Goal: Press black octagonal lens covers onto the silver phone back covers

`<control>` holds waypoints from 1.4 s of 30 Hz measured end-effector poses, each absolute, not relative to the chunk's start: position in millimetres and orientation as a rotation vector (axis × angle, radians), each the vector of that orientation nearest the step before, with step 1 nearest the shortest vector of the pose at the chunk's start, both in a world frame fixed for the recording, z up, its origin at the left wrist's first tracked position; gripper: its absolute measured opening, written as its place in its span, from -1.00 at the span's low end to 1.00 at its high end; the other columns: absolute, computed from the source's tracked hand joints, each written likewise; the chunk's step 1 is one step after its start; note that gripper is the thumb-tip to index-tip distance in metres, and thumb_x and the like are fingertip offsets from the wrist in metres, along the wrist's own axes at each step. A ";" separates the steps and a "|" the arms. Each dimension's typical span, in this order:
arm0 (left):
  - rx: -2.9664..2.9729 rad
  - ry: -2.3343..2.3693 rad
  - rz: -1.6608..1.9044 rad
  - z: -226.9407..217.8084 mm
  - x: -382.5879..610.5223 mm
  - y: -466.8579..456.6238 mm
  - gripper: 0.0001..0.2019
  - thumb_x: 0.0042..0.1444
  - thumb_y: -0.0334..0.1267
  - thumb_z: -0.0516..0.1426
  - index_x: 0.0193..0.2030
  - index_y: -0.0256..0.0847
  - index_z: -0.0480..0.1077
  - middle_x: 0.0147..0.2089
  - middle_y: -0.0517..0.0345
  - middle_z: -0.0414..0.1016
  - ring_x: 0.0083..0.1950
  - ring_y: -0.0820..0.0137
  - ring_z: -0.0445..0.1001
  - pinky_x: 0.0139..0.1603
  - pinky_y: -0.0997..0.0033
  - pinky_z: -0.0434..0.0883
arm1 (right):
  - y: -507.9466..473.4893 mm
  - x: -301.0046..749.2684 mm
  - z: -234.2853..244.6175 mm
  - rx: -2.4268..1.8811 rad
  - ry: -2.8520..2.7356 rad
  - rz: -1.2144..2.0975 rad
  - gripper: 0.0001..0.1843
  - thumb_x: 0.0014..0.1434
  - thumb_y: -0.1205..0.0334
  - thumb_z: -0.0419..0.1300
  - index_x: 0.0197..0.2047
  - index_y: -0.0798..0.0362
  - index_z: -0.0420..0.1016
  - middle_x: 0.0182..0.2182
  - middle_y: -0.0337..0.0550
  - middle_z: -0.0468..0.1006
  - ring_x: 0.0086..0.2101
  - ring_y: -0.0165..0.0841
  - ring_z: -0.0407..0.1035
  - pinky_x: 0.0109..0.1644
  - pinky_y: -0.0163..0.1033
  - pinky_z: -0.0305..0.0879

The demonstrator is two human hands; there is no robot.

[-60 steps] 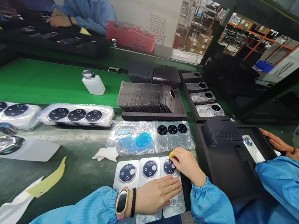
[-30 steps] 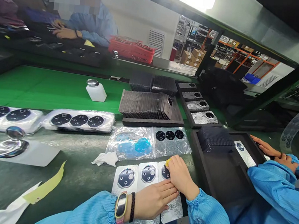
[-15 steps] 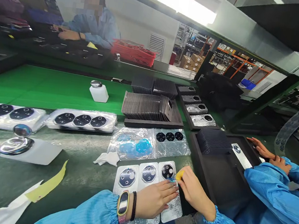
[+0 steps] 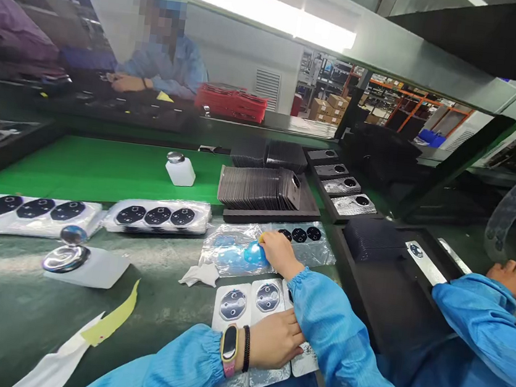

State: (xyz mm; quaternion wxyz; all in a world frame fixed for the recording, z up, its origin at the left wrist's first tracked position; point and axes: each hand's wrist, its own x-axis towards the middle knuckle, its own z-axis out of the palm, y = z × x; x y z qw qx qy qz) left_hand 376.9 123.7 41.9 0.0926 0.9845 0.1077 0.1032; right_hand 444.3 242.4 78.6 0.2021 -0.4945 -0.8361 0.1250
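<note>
My left hand (image 4: pixel 277 340) lies over the silver phone-back-like panels with its fingers stretched out. Three such panels stand side by side; the left panel (image 4: pixel 230 327) and middle panel (image 4: pixel 267 296) show dark octagonal discs with small holes. My right sleeve and left hand hide much of the right panel (image 4: pixel 306 362). My right hand (image 4: pixel 279 252), a yellow cover on one fingertip, reaches over the clear plastic sheet (image 4: pixel 226 269). Its fingers are pinched together at the edge of the blue film pieces (image 4: pixel 255 254).
Wrapped packs of black discs (image 4: pixel 157 215) lie to the left. A pump bottle (image 4: pixel 180 171) stands on a green mat. A rack (image 4: pixel 258 188) holds dark plates. Beside a black tray (image 4: pixel 380 300) at right is a co-worker's hand (image 4: pixel 513 278). A white tissue (image 4: pixel 199 275) lies near the panels.
My right hand has moved from the right panel forward and left to the blue film pieces. My left hand stays on the panels. The co-worker's hands have moved apart, and the camera view has shifted.
</note>
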 end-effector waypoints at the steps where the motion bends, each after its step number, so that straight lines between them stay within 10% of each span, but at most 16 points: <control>1: 2.928 0.319 0.314 41.2 377.1 123.7 -0.83 0.21 -0.25 0.09 -0.19 -0.30 0.45 -0.20 0.01 0.61 -0.08 0.28 0.54 0.12 0.35 0.36 | 242.0 444.1 76.7 -1.373 -2.349 0.331 -0.79 0.13 0.53 0.17 -0.45 0.06 0.39 -0.42 -0.15 0.50 -0.32 -0.29 0.33 -0.22 -0.24 0.21; 11: 2.925 0.302 0.386 43.0 378.1 125.1 -0.76 0.22 -0.25 0.06 -0.06 -0.32 0.42 -0.03 -0.02 0.57 0.08 0.27 0.47 0.27 0.32 0.23 | 231.7 467.1 89.6 -1.336 -2.371 0.277 -0.85 0.24 0.43 0.08 -0.24 0.10 0.47 -0.24 -0.05 0.53 -0.16 -0.26 0.32 -0.07 -0.15 0.26; 16: 2.903 0.318 0.417 41.9 378.7 123.0 -0.60 0.28 -0.22 0.00 0.18 -0.38 0.27 0.18 -0.10 0.42 0.25 0.26 0.32 0.28 0.28 0.22 | 203.6 486.3 100.8 -1.181 -2.606 0.471 -0.90 0.04 0.37 0.36 -0.39 0.07 0.50 -0.45 -0.29 0.53 -0.39 -0.42 0.38 -0.28 -0.35 0.30; 42: 2.896 0.353 0.383 51.6 381.2 118.1 -0.79 0.16 -0.25 0.14 -0.11 -0.31 0.41 -0.19 0.02 0.58 -0.10 0.26 0.48 0.00 0.33 0.35 | 175.5 467.0 103.2 -1.340 -2.926 0.234 -0.82 0.20 0.46 0.14 -0.36 0.11 0.54 -0.37 -0.08 0.55 -0.28 -0.28 0.38 -0.25 -0.25 0.27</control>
